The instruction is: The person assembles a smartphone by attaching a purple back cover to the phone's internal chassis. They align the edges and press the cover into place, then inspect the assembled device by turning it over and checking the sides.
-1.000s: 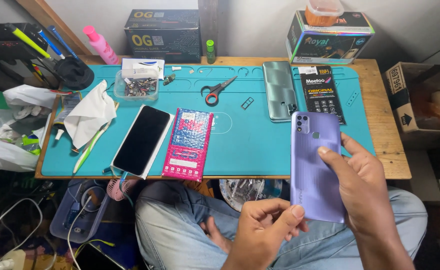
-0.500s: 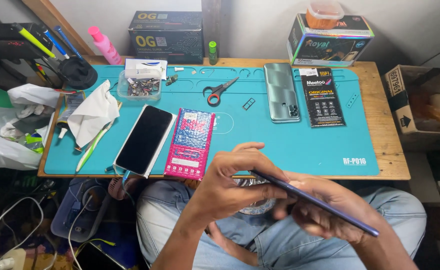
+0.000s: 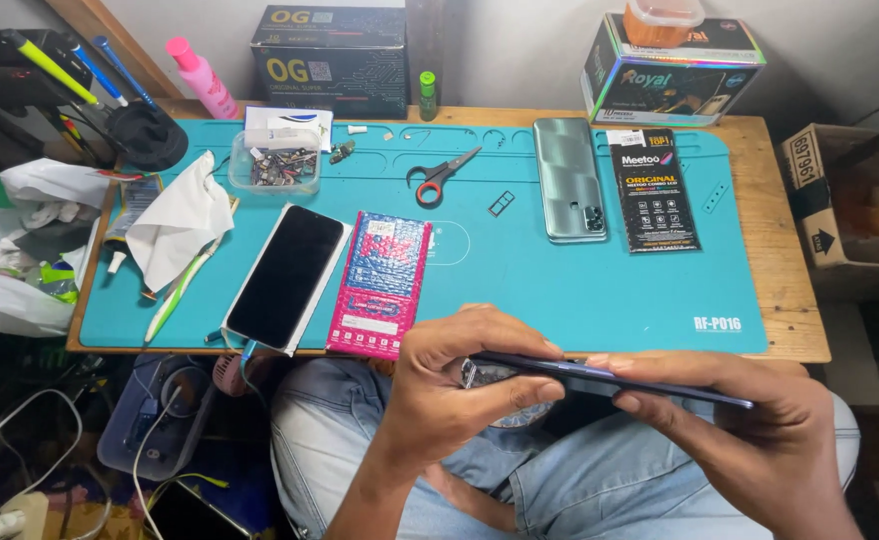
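My left hand and my right hand both grip a purple phone, held edge-on and nearly flat over my lap, just below the front edge of the teal work mat. The left fingers wrap its left end, with the thumb on top. My right hand cradles its right end from below. On the mat lie a black phone screen, a pink bubble-wrap pouch, a green phone back cover, a black flat package and orange-handled scissors.
A clear tray of small parts, a white cloth and a green pen sit at the mat's left. Boxes stand at the back, with a pink bottle. A cardboard box is at the right; bags and cables clutter the left floor.
The purple phone went from upright in my right hand with its back facing me to flat and edge-on; my left hand came up and took hold of its left end.
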